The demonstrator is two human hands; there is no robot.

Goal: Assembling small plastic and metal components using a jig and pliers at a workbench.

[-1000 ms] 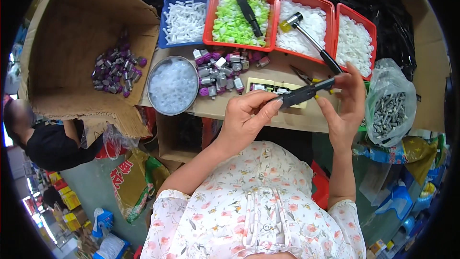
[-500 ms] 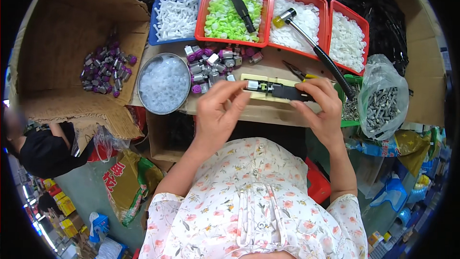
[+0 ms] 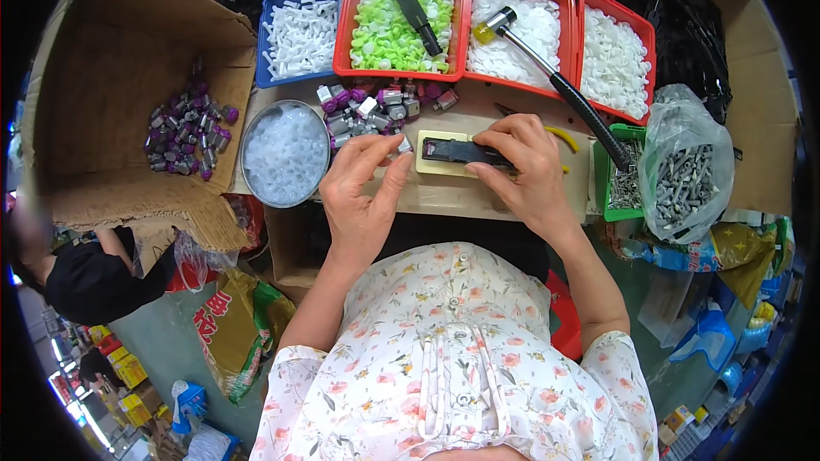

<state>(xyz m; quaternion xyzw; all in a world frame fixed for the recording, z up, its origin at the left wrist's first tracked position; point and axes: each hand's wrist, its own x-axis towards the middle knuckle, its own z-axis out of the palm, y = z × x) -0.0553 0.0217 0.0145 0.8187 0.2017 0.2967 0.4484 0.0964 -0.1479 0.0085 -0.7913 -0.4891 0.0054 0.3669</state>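
A narrow black plastic casing (image 3: 461,151) lies lengthwise in a pale yellow holder (image 3: 433,169) on the work surface. My right hand (image 3: 531,172) bends over its right end, thumb at the near side and fingers at the far side, gripping it. My left hand (image 3: 360,196) hovers left of the holder, with thumb and index finger apart. A small silver motor (image 3: 405,144) shows by its fingertips, apparently lying on the surface. Beyond this hand is a heap of small motors with purple ends (image 3: 376,109). Behind my right hand, pliers with yellow handles (image 3: 561,138) are partly hidden.
A round bowl of translucent pieces (image 3: 285,154) and a cardboard box (image 3: 94,111) stand left. Along the back are a blue bin (image 3: 263,60) and red bins (image 3: 342,47); a hammer (image 3: 571,90) lies across them. A green tray (image 3: 613,205) and bag of screws (image 3: 686,196) sit right.
The black cover in my right hand has moved left over the holder, hiding the white and green parts seen inside before. My left hand has drawn back leftward from the holder.
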